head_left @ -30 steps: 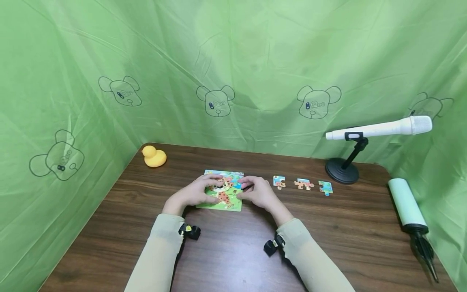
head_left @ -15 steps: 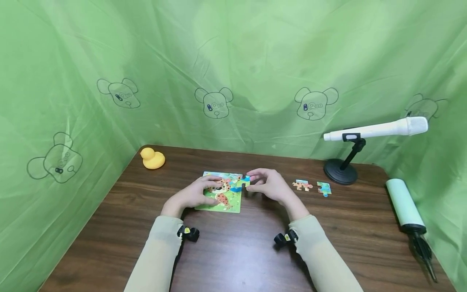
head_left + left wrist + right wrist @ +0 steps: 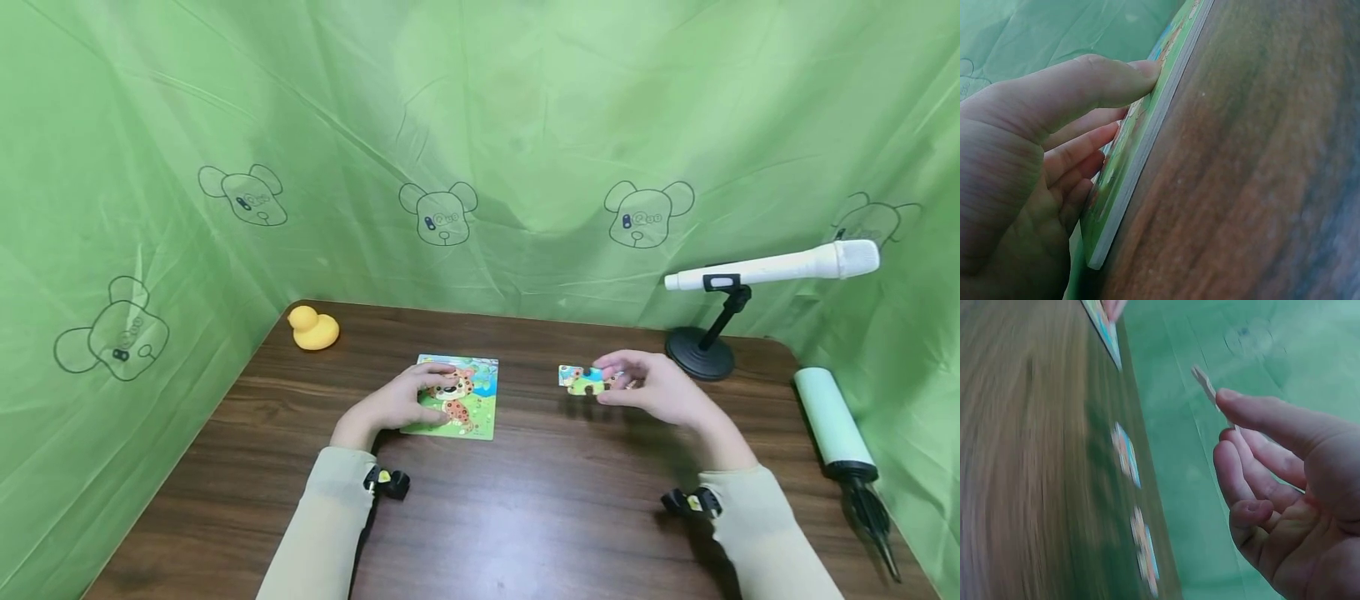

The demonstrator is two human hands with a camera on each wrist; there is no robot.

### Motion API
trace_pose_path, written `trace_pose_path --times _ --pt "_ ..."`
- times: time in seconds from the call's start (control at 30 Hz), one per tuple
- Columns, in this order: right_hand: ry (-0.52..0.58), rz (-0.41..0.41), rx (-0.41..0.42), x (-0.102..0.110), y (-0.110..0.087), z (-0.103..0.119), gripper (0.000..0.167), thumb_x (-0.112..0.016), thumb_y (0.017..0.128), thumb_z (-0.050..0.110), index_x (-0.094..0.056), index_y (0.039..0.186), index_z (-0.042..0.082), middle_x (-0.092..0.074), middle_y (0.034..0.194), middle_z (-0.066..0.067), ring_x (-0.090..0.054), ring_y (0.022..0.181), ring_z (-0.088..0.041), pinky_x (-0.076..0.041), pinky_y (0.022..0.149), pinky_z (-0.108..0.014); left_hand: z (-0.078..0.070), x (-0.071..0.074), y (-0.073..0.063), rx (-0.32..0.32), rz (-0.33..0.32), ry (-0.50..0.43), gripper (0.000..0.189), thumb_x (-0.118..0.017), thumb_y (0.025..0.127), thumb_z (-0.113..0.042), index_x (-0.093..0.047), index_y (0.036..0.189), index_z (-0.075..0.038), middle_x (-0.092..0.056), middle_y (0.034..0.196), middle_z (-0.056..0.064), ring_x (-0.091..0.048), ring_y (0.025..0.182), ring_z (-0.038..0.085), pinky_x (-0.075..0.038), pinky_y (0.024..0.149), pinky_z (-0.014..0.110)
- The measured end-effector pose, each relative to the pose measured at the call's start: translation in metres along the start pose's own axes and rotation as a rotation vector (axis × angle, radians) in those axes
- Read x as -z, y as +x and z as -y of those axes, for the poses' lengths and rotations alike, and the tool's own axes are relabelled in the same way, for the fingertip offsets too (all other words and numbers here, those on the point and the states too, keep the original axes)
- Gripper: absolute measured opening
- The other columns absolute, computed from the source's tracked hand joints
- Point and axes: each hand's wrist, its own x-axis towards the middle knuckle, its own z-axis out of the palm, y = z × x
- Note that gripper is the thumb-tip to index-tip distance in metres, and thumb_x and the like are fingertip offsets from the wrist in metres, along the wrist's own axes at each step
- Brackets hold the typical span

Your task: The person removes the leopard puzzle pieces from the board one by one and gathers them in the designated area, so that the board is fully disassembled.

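My left hand [image 3: 395, 402] rests on a square jigsaw puzzle [image 3: 482, 417] with a spotted cartoon animal on green and blue. In the left wrist view the thumb lies on its face near the edge, with the fingertips on its far part. My right hand [image 3: 660, 387] pinches a green and blue puzzle piece [image 3: 587, 384] between thumb and fingers, above the table. That puzzle piece [image 3: 1205, 386] appears nearly edge-on in the right wrist view. Below it lie loose puzzle pieces, one blue and orange [image 3: 1126, 456], another orange-spotted [image 3: 1144, 550].
A yellow toy duck [image 3: 315, 328] sits at the back left of the brown wooden table [image 3: 480, 517]. At the back right is a white microphone [image 3: 787, 267] on a black stand [image 3: 701, 354]. A pale green hand pump [image 3: 836, 417] lies near the right edge. Green cloth [image 3: 525, 150] hangs behind.
My right hand has drawn a green and blue puzzle piece off the puzzle and carried it rightward, over the loose pieces. The left hand has stayed on the puzzle.
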Motion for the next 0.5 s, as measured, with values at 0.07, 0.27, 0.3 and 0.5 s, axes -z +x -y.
trace_pose_path --times 0.07,0.27,0.3,0.5 --pt "0.003 -0.011 -0.025 0.012 -0.010 -0.009 0.048 -0.094 0.090 0.028 -0.075 0.132 0.014 -0.076 0.113 -0.010 -0.072 0.094 -0.019 -0.058 0.076 -0.028 0.001 -0.001 0.000 0.001 -0.003 0.003 0.068 -0.090 0.089 -0.031 -0.068 0.151 -0.012 -0.045 0.170 0.001 -0.031 0.160 0.036 -0.032 0.127 0.063" --pt "-0.012 -0.011 -0.046 0.040 -0.041 -0.026 0.049 -0.093 0.091 0.027 -0.073 0.135 0.015 -0.075 0.112 -0.010 -0.072 0.092 -0.018 -0.056 0.075 -0.028 0.000 -0.002 0.000 0.002 -0.002 -0.005 0.068 -0.091 0.089 -0.029 -0.068 0.151 -0.013 -0.045 0.170 -0.001 -0.030 0.161 0.035 -0.030 0.129 0.062" --pt "-0.015 -0.006 -0.043 0.043 -0.046 -0.028 0.049 -0.092 0.091 0.026 -0.073 0.135 0.014 -0.076 0.110 -0.009 -0.072 0.091 -0.018 -0.055 0.074 -0.028 -0.001 -0.002 0.000 0.001 -0.003 -0.005 0.067 -0.091 0.089 -0.029 -0.068 0.151 -0.013 -0.045 0.170 -0.001 -0.030 0.161 0.035 -0.030 0.129 0.062" --pt "-0.014 0.024 -0.019 0.057 -0.068 -0.047 0.049 -0.090 0.093 0.017 -0.070 0.136 0.007 -0.076 0.108 -0.006 -0.073 0.088 -0.017 -0.056 0.075 -0.025 0.000 -0.001 0.000 -0.004 -0.008 -0.009 0.067 -0.091 0.089 -0.030 -0.068 0.150 -0.011 -0.046 0.169 0.002 -0.032 0.160 0.036 -0.031 0.128 0.063"
